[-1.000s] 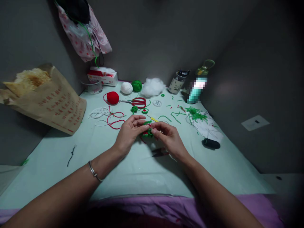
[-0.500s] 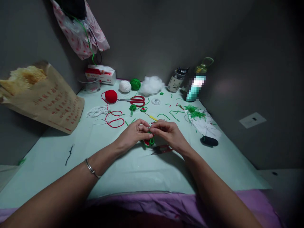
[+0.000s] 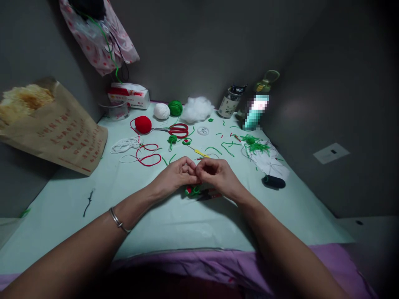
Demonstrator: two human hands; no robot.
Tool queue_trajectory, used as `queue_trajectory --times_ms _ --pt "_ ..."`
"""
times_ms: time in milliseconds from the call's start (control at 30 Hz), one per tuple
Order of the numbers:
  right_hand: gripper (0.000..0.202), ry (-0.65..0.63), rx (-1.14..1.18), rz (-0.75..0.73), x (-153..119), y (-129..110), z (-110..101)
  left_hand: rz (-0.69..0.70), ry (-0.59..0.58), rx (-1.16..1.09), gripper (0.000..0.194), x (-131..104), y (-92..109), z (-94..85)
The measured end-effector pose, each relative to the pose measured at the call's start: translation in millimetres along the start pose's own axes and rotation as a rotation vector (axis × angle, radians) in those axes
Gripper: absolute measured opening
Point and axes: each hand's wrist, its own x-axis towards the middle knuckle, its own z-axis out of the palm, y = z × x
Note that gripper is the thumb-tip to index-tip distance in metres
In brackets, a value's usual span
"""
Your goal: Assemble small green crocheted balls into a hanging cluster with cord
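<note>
My left hand (image 3: 178, 171) is closed in a pinch on a small green and red crocheted piece (image 3: 190, 190), which shows just below its thumb. My fingers cover part of that piece. Thumb and forefinger of my right hand (image 3: 215, 172) are pressed together against the left fingertips; whatever they pinch is too small to make out. Under the right hand lie thread snips (image 3: 207, 194), partly hidden. Just beyond the hands are a crochet hook with a yellow handle (image 3: 201, 153) and another small green and red crocheted piece (image 3: 186, 141).
Red-handled scissors (image 3: 178, 130), a red yarn ball (image 3: 143, 124), a white yarn ball (image 3: 161, 111), a green yarn ball (image 3: 175, 108) and white stuffing (image 3: 197, 109) lie farther back. A paper food bag (image 3: 68, 133) stands left. Green scraps (image 3: 257, 145) and a dark cylinder (image 3: 274, 182) lie right.
My right fingertips have come in against the left ones and curled more tightly. The crocheted piece has turned and sits a little lower and left. The whole view has shifted slightly.
</note>
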Motion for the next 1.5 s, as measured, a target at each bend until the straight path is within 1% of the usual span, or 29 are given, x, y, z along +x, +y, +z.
queue_trajectory --times_ms 67,100,133,167,267,367,433,567,600,667,733,767,800,867,933,1033,1100,1133,1167,1233,1300,1367,1400,1433,1467,1500 --pt "0.008 0.180 0.064 0.003 5 3 -1 -0.016 0.005 -0.026 0.034 -1 1 1.6" --pt "0.007 0.236 0.107 0.016 8 4 -2 -0.029 0.016 -0.044 0.034 -1 1 1.8" --pt "0.007 0.260 0.150 0.031 10 5 -3 -0.041 0.028 -0.060 0.034 -1 2 1.5" --pt "0.008 0.259 0.187 0.047 12 5 -4 -0.053 0.038 -0.075 0.034 -1 2 0.8" --pt "0.014 0.184 0.254 0.087 12 4 -5 -0.057 0.047 -0.095 0.032 0 0 -2.5" --pt "0.021 0.077 0.212 0.118 7 0 -3 -0.027 0.042 -0.086 0.031 1 -2 -4.8" --pt "0.024 0.028 0.165 0.107 3 -2 1 -0.025 0.033 -0.084 0.031 1 -2 -5.0" --pt "0.028 0.016 0.154 0.085 2 0 7 -0.022 0.048 -0.077 0.029 1 -1 -3.0" --pt "0.029 0.041 0.163 0.081 4 2 6 -0.023 0.052 -0.070 0.028 0 0 -2.4" --pt "0.030 0.157 0.196 0.063 10 7 -1 -0.042 0.046 -0.048 0.026 0 0 -1.3" --pt "0.033 0.372 0.267 0.046 16 10 -14 -0.063 0.037 -0.034 0.025 0 0 -1.0" --pt "0.034 0.441 0.289 0.034 18 11 -21 -0.069 0.036 -0.035 0.024 0 0 -1.2" --pt "0.034 0.431 0.279 0.047 19 11 -27 -0.069 0.040 -0.042 0.024 0 0 -1.7" --pt "0.033 0.257 0.165 0.090 17 10 -36 -0.062 0.064 -0.068 0.022 1 1 -3.3" --pt "0.031 0.120 -0.055 0.084 13 10 -41 -0.064 0.083 -0.086 0.021 1 3 -5.2" --pt "0.024 0.026 -0.408 0.068 6 12 -46 -0.053 0.091 -0.081 0.020 1 5 -7.7" --pt "0.012 -0.021 -0.569 0.083 3 13 -49 -0.042 0.100 -0.083 0.019 1 6 -8.7" --pt "0.010 -0.020 -0.621 0.077 3 13 -49 -0.040 0.108 -0.088 0.020 1 5 -9.0" --pt "0.012 -0.002 -0.644 0.062 2 12 -49 -0.040 0.114 -0.092 0.020 1 4 -9.1" --pt "0.026 0.017 -0.598 0.013 2 6 -42 -0.048 0.114 -0.090 0.021 1 2 -8.6" --pt "0.036 -0.037 -0.481 -0.047 1 -1 -30 -0.046 0.096 -0.075 0.023 1 0 -7.5" --pt "0.037 -0.117 -0.436 -0.112 0 -6 -15 -0.033 0.073 -0.054 0.026 1 -2 -6.4" --pt "0.038 -0.130 -0.440 -0.142 0 -7 -8 -0.021 0.065 -0.044 0.026 1 -3 -5.9" --pt "0.038 -0.115 -0.460 -0.166 -1 -7 -3 -0.010 0.057 -0.033 0.026 1 -3 -5.6" --pt "0.037 -0.065 -0.495 -0.188 0 -5 1 -0.007 0.048 -0.023 0.026 1 -3 -5.5" --pt "0.036 0.010 -0.540 -0.208 0 -3 3 -0.006 0.043 -0.017 0.027 1 -3 -5.5"
